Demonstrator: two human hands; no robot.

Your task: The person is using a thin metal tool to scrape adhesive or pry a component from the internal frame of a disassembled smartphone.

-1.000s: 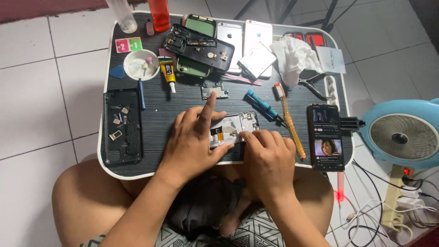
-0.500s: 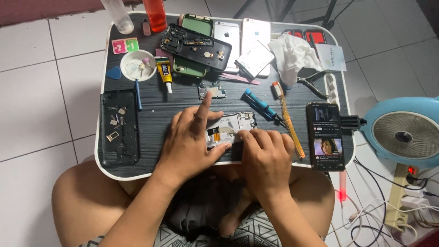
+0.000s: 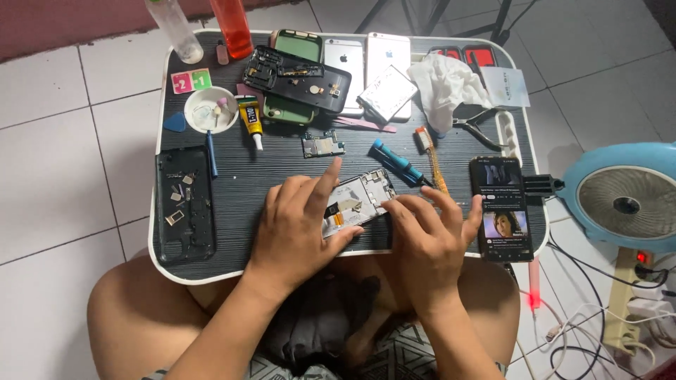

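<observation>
Fingers [image 3: 325, 184] of the left hand [image 3: 296, 229] are seen spread and laid flat over the opened phone [image 3: 359, 203]; the forefinger is stretched forward past its upper edge, and the thumb is pressed against its near edge. No closed grip is made: the phone is pinned from above, not lifted. Fingers [image 3: 422, 207] of the right hand [image 3: 429, 243] are likewise spread, with the tips set on the right end of the same phone and on the tabletop [image 3: 282, 165] just beside it. Whether anything small is pinched under these fingertips cannot be told.

Head view, hand pose: both forearms are brought up from the lower edge of the frame over bare knees, palms down, wrists low near the front rim of the tabletop. The hands are held close together, nearly touching.

Position of the phone: flat on the dark tabletop, front centre, tilted slightly, its inner parts exposed between the two hands.

Surroundings noted: a blue screwdriver [image 3: 398, 162] just beyond the right fingers; a small circuit board [image 3: 323, 146] beyond the left forefinger; a lit phone [image 3: 501, 207] to the right; a black back cover [image 3: 184, 204] with loose small parts to the left; a white dish [image 3: 210, 109] and a glue tube [image 3: 251, 119] farther back; a pale blue fan [image 3: 623, 200] on the floor at right.
</observation>
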